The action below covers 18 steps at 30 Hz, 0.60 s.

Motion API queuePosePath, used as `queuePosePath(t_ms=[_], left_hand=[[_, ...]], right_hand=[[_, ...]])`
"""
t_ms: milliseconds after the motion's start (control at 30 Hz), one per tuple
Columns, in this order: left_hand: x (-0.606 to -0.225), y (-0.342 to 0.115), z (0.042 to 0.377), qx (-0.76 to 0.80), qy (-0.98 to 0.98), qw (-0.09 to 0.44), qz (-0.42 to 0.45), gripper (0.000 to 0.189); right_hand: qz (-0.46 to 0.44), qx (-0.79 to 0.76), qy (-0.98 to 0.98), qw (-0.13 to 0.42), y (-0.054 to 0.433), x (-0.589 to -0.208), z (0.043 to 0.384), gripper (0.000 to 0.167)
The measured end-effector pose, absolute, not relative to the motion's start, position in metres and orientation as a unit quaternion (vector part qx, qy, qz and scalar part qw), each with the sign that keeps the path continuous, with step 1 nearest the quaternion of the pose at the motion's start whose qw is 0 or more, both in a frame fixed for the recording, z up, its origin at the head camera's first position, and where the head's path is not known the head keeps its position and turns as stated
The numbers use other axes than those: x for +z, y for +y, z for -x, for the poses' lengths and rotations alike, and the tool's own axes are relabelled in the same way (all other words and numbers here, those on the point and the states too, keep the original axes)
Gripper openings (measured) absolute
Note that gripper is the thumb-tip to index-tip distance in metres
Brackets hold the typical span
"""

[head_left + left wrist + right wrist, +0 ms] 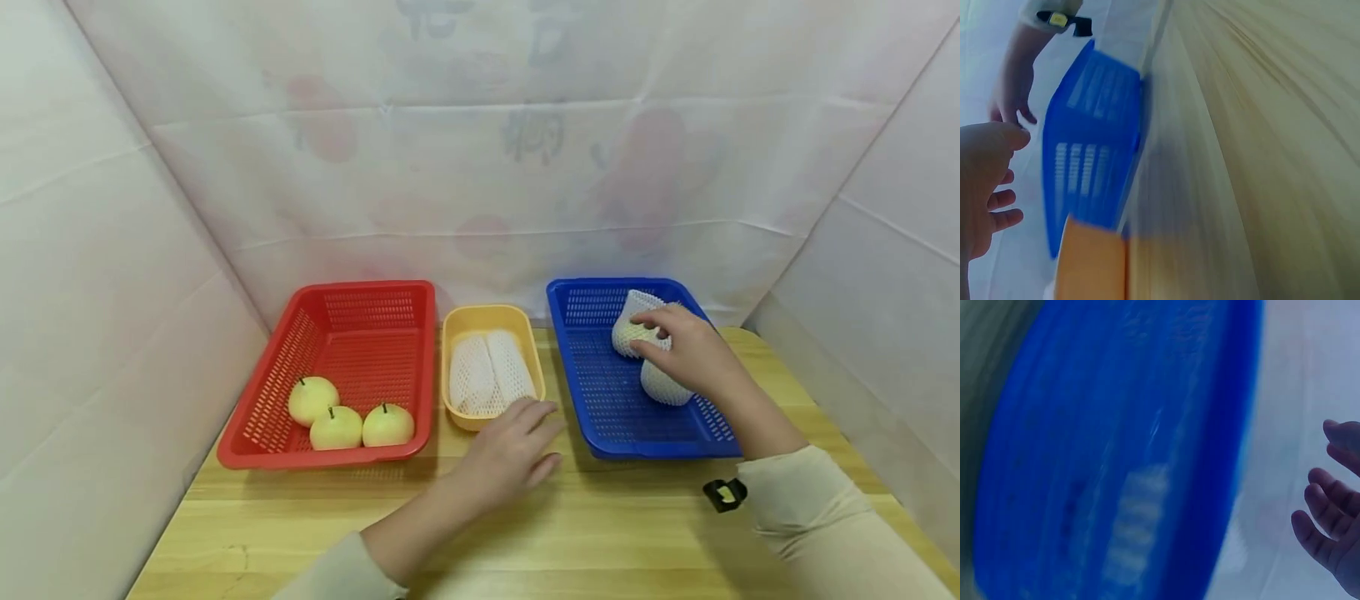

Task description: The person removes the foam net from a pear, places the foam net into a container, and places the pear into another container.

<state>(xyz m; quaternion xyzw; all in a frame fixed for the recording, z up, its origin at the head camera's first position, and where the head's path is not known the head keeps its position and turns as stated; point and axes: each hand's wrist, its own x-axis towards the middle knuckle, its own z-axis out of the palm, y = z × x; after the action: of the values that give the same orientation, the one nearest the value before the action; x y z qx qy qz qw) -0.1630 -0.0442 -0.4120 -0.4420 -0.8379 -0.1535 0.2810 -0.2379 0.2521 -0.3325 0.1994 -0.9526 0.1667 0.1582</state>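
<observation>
Blue basket (pixel 656 448): netted fruit (pixel 663 386) inside, seemingly separated from bare pears (pixel 336 429); right hand (pixel 692 350) above, left hand (pixel 508 452) leftward, both spread.

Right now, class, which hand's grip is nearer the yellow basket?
Left. The left grip is at the near right corner of the yellow basket; the right grip is over the blue basket, farther away.
</observation>
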Motion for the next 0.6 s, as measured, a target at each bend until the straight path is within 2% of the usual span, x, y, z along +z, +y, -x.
queuePosePath(t_ms=[133,333,600], left_hand=[[-0.419,-0.014,0.169,-0.115,-0.837,0.27,0.462,0.039],[-0.429,0.003,0.172,-0.116,-0.826,0.309,0.456,0.025],[-0.431,0.012,0.17,-0.117,-0.829,0.324,0.442,0.022]], right_hand=[[-0.161,0.131,-0.97,0.128,0.278,-0.337,0.247,0.045],[-0.146,0.097,-0.984,0.04,0.301,-0.344,0.265,0.063],[-0.145,0.06,-0.986,-0.058,0.321,-0.349,0.281,0.066]])
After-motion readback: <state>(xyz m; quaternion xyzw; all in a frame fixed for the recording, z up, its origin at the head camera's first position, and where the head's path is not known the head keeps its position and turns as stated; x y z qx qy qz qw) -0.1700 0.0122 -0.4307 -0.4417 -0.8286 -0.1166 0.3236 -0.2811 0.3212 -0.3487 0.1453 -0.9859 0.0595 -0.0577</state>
